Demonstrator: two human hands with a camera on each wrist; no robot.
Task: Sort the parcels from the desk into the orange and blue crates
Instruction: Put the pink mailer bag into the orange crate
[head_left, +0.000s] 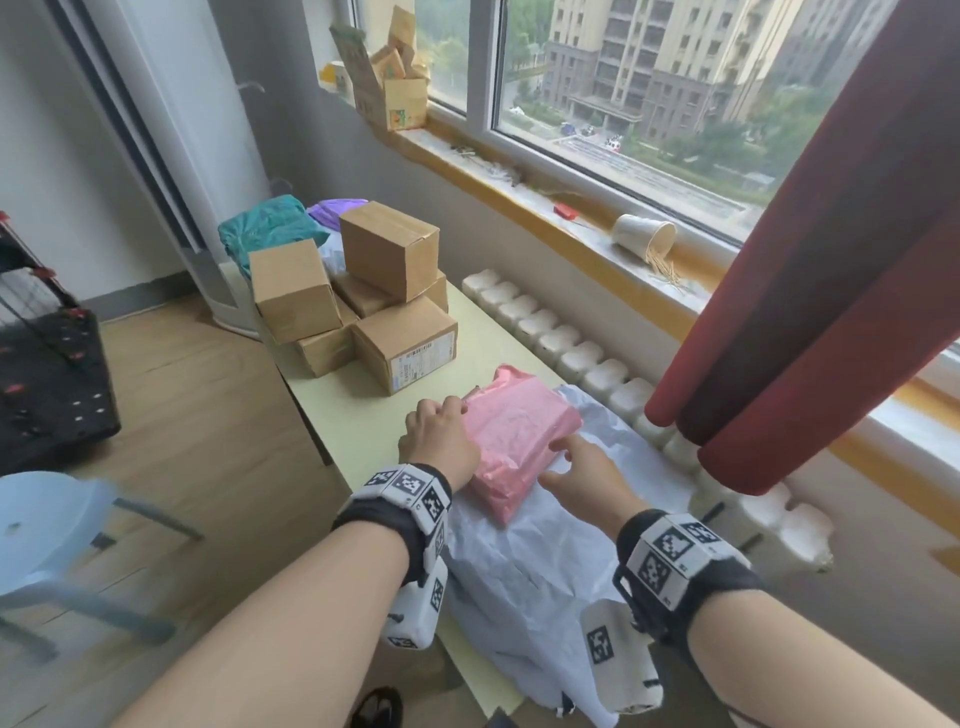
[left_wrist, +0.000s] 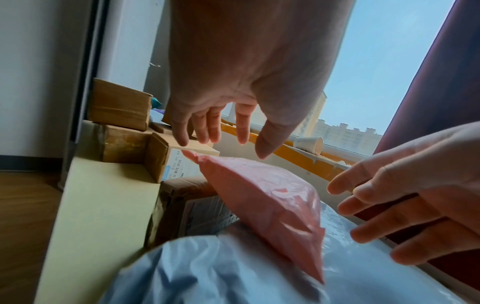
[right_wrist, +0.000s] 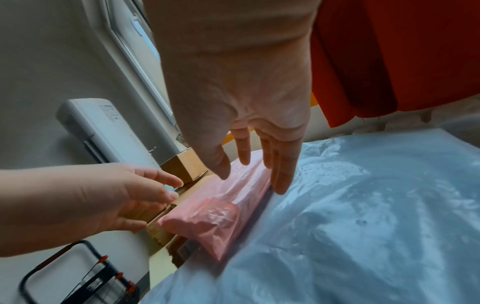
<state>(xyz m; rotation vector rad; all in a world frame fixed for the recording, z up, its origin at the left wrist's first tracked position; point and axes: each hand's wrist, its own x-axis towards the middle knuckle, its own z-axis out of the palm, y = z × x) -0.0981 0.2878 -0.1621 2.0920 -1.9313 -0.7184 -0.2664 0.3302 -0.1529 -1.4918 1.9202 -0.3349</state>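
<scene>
Both hands were spread and holding nothing, fingers straight and relaxed, closing in on the pink parcel (head_left: 517, 441) from either side. The left hand (head_left: 439, 441) hovered at the parcel's left edge, fingertips near its crumpled far corner; the right hand (head_left: 582, 475) sat at the near right edge, fingers (right_wrist: 281, 174) reaching down where the pink wrap met the pale blue parcel (head_left: 540, 571) beneath. Whether either hand touched the wrap could not be told. The pink parcel lay between the two hands, resting on the blue one and tilted up toward the left hand in the left wrist view. Beyond the left hand stood a stack of cardboard boxes (head_left: 363, 291) on the desk (head_left: 332, 405). No orange or blue crate showed in any view. Judgement: the step was a two-handed pickup. The wrap looked slick and loose, so the grip would do best on the firm contents rather than the slack film, with thumbs on top and fingers slid under both long edges. Lifting straight up should keep the blue parcel from dragging along.
</scene>
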